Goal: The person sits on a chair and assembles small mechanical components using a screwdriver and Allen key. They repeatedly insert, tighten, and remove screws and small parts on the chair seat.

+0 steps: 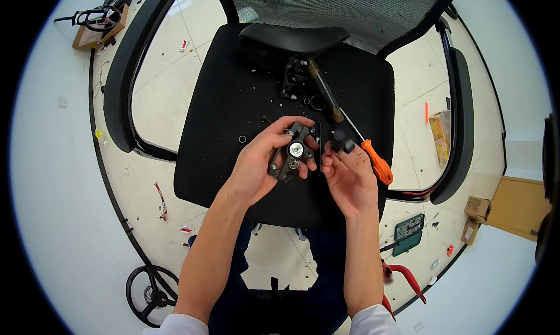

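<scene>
A dark metal caliper-like part with a bright silver disc at its middle is held over the black chair seat. The left hand grips it, thumb along the near side and fingers curled around behind. The right hand, just beside it, is closed around a small black piece — a knob or cap perhaps, though its shape is partly hidden by the fingers. A thin black rod stands out between the hands; whether it is held or lies on the seat, I cannot tell.

Beyond the hands, a screwdriver with an orange handle lies near a metal post, which runs down from a black saddle. A second dark metal part lies below the saddle, with a black ring near it; a small pale ring lies left of the left hand.

On the floor, labels and print show only as colour: a red-and-white card, a yellow printed package and a white label on a small carton — all too small to read. An open green case lies at lower right.
</scene>
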Action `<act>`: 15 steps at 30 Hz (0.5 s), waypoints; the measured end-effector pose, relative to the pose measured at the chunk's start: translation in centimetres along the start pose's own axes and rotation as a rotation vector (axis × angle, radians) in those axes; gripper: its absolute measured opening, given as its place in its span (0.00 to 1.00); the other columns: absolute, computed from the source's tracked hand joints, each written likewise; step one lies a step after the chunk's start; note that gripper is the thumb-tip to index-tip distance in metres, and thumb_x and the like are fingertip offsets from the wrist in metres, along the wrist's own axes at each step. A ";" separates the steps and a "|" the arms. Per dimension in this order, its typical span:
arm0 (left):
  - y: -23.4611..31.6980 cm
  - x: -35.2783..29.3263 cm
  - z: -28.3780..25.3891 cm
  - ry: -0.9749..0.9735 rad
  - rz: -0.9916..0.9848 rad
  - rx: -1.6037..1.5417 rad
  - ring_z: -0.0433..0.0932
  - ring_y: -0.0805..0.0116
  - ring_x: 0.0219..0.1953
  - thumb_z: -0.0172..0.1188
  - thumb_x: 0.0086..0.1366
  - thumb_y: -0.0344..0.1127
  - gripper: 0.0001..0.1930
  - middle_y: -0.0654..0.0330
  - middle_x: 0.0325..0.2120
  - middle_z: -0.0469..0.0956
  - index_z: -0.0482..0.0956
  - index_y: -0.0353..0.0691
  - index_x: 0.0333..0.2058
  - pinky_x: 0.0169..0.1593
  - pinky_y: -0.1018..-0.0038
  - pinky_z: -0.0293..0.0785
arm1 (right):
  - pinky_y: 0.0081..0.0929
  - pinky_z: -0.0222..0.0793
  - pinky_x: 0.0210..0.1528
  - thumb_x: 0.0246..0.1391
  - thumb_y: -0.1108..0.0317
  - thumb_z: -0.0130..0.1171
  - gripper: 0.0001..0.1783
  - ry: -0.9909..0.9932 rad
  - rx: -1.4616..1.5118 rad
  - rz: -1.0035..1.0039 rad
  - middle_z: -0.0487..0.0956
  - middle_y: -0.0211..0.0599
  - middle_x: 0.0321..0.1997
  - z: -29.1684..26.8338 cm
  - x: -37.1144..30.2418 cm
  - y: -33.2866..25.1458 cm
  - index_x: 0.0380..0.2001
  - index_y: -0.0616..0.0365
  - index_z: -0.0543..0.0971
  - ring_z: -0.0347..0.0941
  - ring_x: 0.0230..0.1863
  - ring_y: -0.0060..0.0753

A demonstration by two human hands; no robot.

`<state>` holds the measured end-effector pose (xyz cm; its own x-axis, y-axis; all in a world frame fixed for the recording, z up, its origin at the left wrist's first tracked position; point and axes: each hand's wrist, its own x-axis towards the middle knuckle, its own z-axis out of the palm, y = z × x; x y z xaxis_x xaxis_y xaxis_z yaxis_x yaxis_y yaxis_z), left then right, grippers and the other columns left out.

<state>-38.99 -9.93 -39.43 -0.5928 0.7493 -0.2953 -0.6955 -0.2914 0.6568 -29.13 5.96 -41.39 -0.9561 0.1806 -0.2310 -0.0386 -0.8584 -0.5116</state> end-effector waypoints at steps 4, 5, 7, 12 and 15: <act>0.0 -0.2 -0.1 0.019 0.009 0.043 0.80 0.63 0.38 0.36 0.68 0.33 0.21 0.49 0.39 0.76 0.68 0.33 0.55 0.41 0.71 0.79 | 0.23 0.76 0.42 0.54 0.79 0.59 0.14 -0.041 -0.105 -0.061 0.80 0.42 0.39 0.9 0.0 0.0 0.45 0.66 0.78 0.77 0.39 0.29; 0.0 -0.2 -0.1 0.024 0.013 0.051 0.80 0.64 0.39 0.36 0.67 0.32 0.21 0.49 0.40 0.76 0.68 0.33 0.55 0.42 0.71 0.79 | 0.22 0.75 0.41 0.52 0.80 0.61 0.14 -0.006 -0.261 -0.126 0.80 0.42 0.39 1.0 0.0 0.1 0.43 0.66 0.79 0.77 0.39 0.29; 0.1 -0.2 0.1 0.049 0.020 0.060 0.80 0.64 0.41 0.37 0.66 0.32 0.22 0.48 0.42 0.76 0.68 0.32 0.56 0.46 0.71 0.78 | 0.21 0.74 0.41 0.47 0.82 0.64 0.14 0.064 -0.572 -0.255 0.81 0.43 0.40 1.0 -0.1 0.3 0.41 0.66 0.81 0.77 0.39 0.28; -0.1 -0.1 0.3 0.063 0.048 0.076 0.79 0.60 0.48 0.40 0.64 0.31 0.23 0.43 0.48 0.75 0.66 0.30 0.56 0.53 0.68 0.75 | 0.21 0.71 0.40 0.41 0.82 0.69 0.13 0.018 -1.004 -0.466 0.83 0.38 0.38 1.4 0.2 0.5 0.34 0.63 0.84 0.76 0.40 0.27; 0.1 -0.1 0.3 0.072 0.047 0.075 0.79 0.59 0.48 0.40 0.63 0.31 0.23 0.42 0.49 0.74 0.66 0.30 0.56 0.54 0.67 0.75 | 0.23 0.71 0.41 0.40 0.81 0.69 0.13 0.021 -1.136 -0.519 0.83 0.35 0.36 1.7 0.2 0.6 0.34 0.62 0.84 0.76 0.41 0.29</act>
<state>-38.85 -9.82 -39.14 -0.6532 0.6906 -0.3104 -0.6357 -0.2775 0.7203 -29.83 4.71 -40.34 -0.8979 0.3903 0.2037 -0.1267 0.2141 -0.9686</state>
